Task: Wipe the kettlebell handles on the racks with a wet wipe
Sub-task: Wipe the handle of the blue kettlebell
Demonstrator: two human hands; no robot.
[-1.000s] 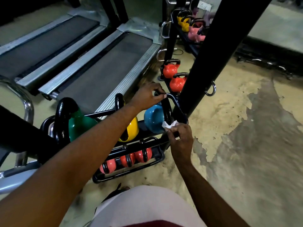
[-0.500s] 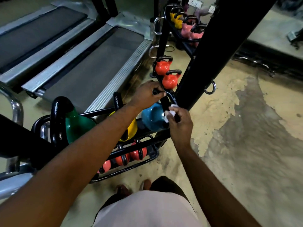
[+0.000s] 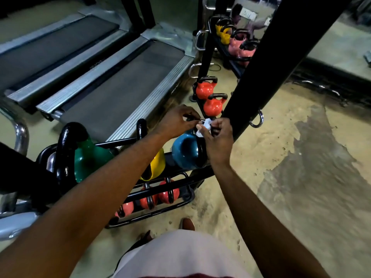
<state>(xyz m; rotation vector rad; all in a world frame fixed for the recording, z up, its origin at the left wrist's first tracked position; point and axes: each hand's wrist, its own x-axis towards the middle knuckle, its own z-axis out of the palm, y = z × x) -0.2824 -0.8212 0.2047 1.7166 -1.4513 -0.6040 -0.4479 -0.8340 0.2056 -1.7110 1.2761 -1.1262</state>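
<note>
A blue kettlebell (image 3: 183, 151) with a black handle stands at the right end of the low black rack (image 3: 160, 211). My right hand (image 3: 217, 137) pinches a small white wet wipe (image 3: 204, 127) against the top of that handle. My left hand (image 3: 177, 120) pinches the top of the handle, its fingertips touching the wipe. A yellow kettlebell (image 3: 157, 167) and a green kettlebell (image 3: 90, 157) stand to the left on the same shelf. Three small red kettlebells (image 3: 166, 194) sit on the lower shelf.
A thick black post (image 3: 267, 67) leans just right of my hands, with a metal ring (image 3: 257, 119) on it. Two orange kettlebells (image 3: 210, 105) sit behind on a second rack. Treadmills (image 3: 120, 87) lie left. Cracked concrete floor (image 3: 301, 167) spreads right.
My right hand has slid the wipe up the blue kettlebell's handle, from low on its side to the top. My left hand has stayed at the top.
</note>
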